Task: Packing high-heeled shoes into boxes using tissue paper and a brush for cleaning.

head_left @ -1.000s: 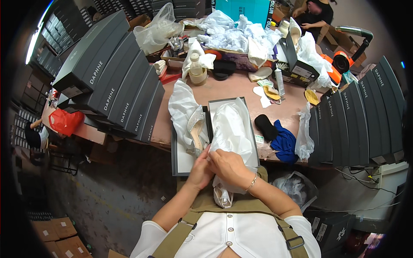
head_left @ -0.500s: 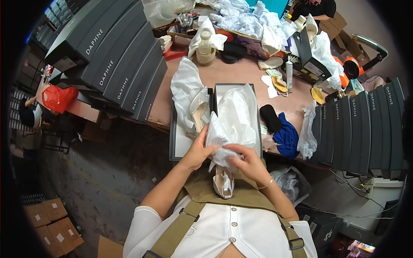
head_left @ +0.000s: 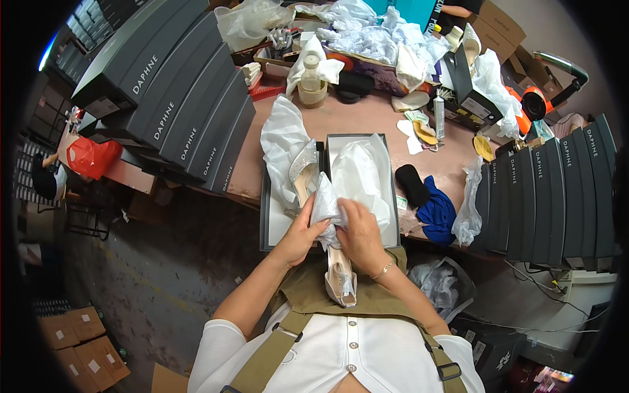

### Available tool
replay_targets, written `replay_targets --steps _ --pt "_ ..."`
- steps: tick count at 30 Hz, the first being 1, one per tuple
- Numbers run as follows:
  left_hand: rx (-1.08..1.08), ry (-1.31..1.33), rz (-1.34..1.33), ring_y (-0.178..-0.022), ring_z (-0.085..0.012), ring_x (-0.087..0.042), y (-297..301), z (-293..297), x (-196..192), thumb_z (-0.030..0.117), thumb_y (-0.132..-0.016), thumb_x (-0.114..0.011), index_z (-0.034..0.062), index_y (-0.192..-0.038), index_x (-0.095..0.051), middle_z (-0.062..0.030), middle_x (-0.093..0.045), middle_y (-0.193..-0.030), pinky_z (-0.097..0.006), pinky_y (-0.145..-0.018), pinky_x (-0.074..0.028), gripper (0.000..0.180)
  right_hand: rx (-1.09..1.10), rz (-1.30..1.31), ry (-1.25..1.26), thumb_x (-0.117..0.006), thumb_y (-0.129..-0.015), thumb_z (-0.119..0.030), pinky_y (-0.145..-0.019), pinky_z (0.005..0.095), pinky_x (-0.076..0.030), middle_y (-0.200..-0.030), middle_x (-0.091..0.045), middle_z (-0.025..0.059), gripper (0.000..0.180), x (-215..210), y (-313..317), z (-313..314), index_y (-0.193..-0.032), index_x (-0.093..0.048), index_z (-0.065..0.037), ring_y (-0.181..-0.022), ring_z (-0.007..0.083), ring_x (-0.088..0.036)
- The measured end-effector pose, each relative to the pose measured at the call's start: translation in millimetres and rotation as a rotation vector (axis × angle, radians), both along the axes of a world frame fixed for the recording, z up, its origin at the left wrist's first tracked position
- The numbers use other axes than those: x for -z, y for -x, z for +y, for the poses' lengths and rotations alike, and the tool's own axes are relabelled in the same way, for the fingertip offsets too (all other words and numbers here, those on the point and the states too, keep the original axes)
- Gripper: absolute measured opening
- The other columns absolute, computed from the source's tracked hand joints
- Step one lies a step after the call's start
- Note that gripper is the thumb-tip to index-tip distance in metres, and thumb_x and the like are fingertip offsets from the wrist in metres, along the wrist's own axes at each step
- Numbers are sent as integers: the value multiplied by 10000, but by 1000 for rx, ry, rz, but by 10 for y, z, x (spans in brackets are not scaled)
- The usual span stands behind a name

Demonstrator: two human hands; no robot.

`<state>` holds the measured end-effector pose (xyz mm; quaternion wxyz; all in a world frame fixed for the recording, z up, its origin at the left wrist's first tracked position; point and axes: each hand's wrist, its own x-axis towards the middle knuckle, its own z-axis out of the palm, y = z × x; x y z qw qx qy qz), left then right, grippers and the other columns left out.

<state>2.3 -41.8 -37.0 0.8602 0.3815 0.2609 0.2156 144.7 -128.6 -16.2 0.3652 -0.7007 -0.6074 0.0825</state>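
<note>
My left hand (head_left: pixel 298 239) is closed around a pointed shoe (head_left: pixel 340 283) whose toe is covered in thin white wrapping (head_left: pixel 325 204). The shoe's open heel end, with clear film on it, points toward my body. My right hand (head_left: pixel 362 239) curls over the right side of the wrapped toe, its fingers slightly blurred and pressing the wrapping. Beneath and beyond my hands lies an open grey shoebox (head_left: pixel 392 226) lined with white tissue paper (head_left: pixel 359 171). A second, glittery silver shoe (head_left: pixel 303 167) rests in the left part on tissue.
Dark grey shoeboxes are stacked at the left (head_left: pixel 167 98) and right (head_left: pixel 547 196). On the table (head_left: pixel 393 154) lie a black pad (head_left: pixel 411 185), a blue cloth (head_left: pixel 438 211) and a bottle (head_left: pixel 311 82). Crumpled white paper (head_left: pixel 367 33) heaps at the back.
My right hand has moved forward and up, from the lower part of the wrapping onto the toe's right side. My left hand keeps its hold on the shoe.
</note>
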Motion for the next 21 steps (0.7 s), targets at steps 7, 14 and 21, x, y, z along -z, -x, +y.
replay_targets --steps 7,14,21 --pt "55 97 55 -1191 -138 -473 -21 22 -45 59 -952 -506 125 -1524 -84 -57 -396 -1400 -280 -904 -465 714 10 -231 -217 -678 -691 -37 -718 378 -417 -921 -589 73 404 51 -67 145 -1082 -583 -65 -831 269 -563" --pt "77 69 66 -1260 -171 -424 -11 -8 -75 14 -920 -530 82 -1523 -45 -92 -345 -1448 -301 -999 -410 777 -179 -263 53 -721 -723 -147 -683 352 -387 -859 -581 13 235 105 -32 -250 -932 -620 -108 -816 214 -536" --pt "83 -204 25 -1306 -175 -361 -91 -1 -207 -32 -876 -554 29 -1510 -67 -113 -304 -1461 -299 -1060 -341 802 125 16 -248 -684 -684 13 -912 435 -448 -992 -604 194 498 6 -84 -49 -1156 -532 -36 -1029 364 -574"
